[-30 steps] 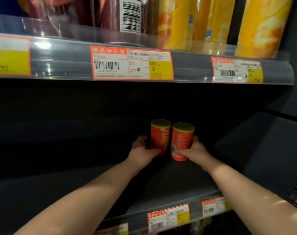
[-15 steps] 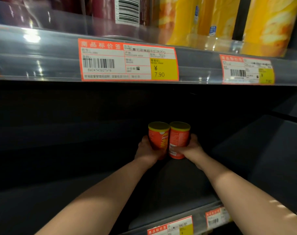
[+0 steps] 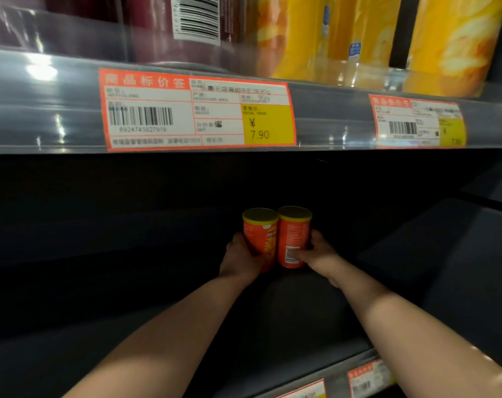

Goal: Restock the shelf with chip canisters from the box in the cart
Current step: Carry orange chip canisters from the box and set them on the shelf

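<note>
We are gripping two chip canisters (image 3: pixel 294 237), left hand (image 3: pixel 239 258) and right hand (image 3: pixel 318 254) curling fingers (image 3: pixel 301 255) round one each, standing them touching, deep on the shelf (image 3: pixel 301 308), probably to pack tightly.

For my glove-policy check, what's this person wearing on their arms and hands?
Bare left arm and right arm, no sleeves in view. The left hand and right hand wear no gloves, and no watch, bracelet or ring shows in the dim light.

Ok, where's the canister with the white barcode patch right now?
Head view, just right of centre: the barcode canister is deep in the dark lower shelf, gripped by the right hand, touching the other canister held by the left hand.
</note>
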The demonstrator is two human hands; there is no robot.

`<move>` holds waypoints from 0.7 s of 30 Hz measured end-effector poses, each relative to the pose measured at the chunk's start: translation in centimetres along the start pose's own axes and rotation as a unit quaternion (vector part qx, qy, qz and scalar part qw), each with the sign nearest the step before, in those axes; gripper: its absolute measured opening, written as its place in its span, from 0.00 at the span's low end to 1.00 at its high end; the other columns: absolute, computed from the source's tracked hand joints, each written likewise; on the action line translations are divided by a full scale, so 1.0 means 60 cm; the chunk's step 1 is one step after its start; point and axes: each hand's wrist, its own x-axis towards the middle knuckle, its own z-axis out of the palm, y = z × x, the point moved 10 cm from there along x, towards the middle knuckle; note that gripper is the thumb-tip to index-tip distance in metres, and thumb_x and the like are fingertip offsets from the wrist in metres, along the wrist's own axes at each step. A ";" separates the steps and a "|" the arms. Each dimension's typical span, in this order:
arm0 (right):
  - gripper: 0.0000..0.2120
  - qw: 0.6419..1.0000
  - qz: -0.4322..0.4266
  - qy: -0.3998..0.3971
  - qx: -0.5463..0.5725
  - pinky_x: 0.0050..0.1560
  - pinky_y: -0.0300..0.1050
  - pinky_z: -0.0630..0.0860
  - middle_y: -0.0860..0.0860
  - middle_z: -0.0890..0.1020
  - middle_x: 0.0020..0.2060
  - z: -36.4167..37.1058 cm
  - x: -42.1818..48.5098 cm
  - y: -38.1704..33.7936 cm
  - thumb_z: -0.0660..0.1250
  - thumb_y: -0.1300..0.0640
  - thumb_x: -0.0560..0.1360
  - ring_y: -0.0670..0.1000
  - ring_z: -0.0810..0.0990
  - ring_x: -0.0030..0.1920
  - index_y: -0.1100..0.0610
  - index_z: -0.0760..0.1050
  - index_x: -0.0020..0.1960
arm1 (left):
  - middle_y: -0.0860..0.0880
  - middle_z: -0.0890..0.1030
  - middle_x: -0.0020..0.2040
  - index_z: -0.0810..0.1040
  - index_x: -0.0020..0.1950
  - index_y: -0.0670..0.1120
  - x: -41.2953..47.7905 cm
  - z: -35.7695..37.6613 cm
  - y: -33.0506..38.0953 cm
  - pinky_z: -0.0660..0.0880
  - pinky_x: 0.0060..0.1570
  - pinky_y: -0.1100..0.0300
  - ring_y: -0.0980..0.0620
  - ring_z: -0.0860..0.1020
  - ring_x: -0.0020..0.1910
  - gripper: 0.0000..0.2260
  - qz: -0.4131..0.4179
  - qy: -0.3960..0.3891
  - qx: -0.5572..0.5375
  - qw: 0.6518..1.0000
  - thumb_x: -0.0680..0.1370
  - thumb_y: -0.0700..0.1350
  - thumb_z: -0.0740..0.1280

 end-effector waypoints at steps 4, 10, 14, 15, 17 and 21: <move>0.32 1.000 -0.001 0.014 -0.028 0.68 0.55 0.68 0.58 0.71 0.69 0.001 -0.006 -0.007 0.72 0.61 0.72 0.58 0.70 0.68 0.57 0.62 0.73 | 0.44 0.68 0.70 0.60 0.74 0.49 -0.004 -0.001 -0.001 0.72 0.62 0.49 0.44 0.71 0.67 0.37 -0.019 0.002 0.028 0.999 0.70 0.54 0.74; 0.30 0.996 -0.025 0.022 -0.087 0.65 0.50 0.70 0.56 0.75 0.65 0.000 -0.037 -0.016 0.74 0.56 0.71 0.57 0.73 0.66 0.56 0.66 0.70 | 0.45 0.72 0.67 0.65 0.72 0.49 -0.039 -0.011 -0.003 0.74 0.59 0.50 0.45 0.75 0.62 0.40 -0.041 -0.023 0.068 0.997 0.65 0.65 0.72; 0.26 0.976 -0.056 0.031 -0.209 0.61 0.48 0.72 0.54 0.75 0.64 -0.006 -0.074 -0.028 0.69 0.49 0.74 0.57 0.75 0.62 0.50 0.66 0.69 | 0.46 0.75 0.63 0.71 0.67 0.50 -0.087 -0.016 0.011 0.75 0.56 0.53 0.47 0.77 0.58 0.25 0.009 -0.059 0.225 0.973 0.74 0.60 0.65; 0.25 0.965 -0.071 0.026 -0.250 0.61 0.50 0.73 0.54 0.74 0.64 -0.003 -0.086 -0.034 0.68 0.49 0.74 0.57 0.74 0.62 0.50 0.67 0.69 | 0.46 0.76 0.62 0.73 0.66 0.50 -0.103 -0.017 0.016 0.76 0.56 0.54 0.48 0.77 0.58 0.22 0.027 -0.062 0.261 0.963 0.75 0.57 0.65; 0.24 0.939 -0.101 0.000 -0.329 0.63 0.51 0.72 0.53 0.72 0.66 0.015 -0.115 -0.046 0.66 0.50 0.75 0.56 0.72 0.65 0.51 0.67 0.70 | 0.48 0.78 0.59 0.75 0.63 0.50 -0.140 -0.023 0.022 0.76 0.55 0.55 0.49 0.78 0.56 0.17 0.043 -0.065 0.310 0.947 0.76 0.55 0.65; 0.19 0.881 -0.163 -0.045 -0.441 0.62 0.47 0.70 0.51 0.73 0.66 0.059 -0.187 -0.081 0.62 0.48 0.77 0.56 0.71 0.65 0.50 0.69 0.67 | 0.47 0.75 0.61 0.74 0.64 0.50 -0.213 -0.044 0.049 0.75 0.56 0.52 0.47 0.76 0.58 0.18 0.072 -0.036 0.388 0.918 0.77 0.56 0.63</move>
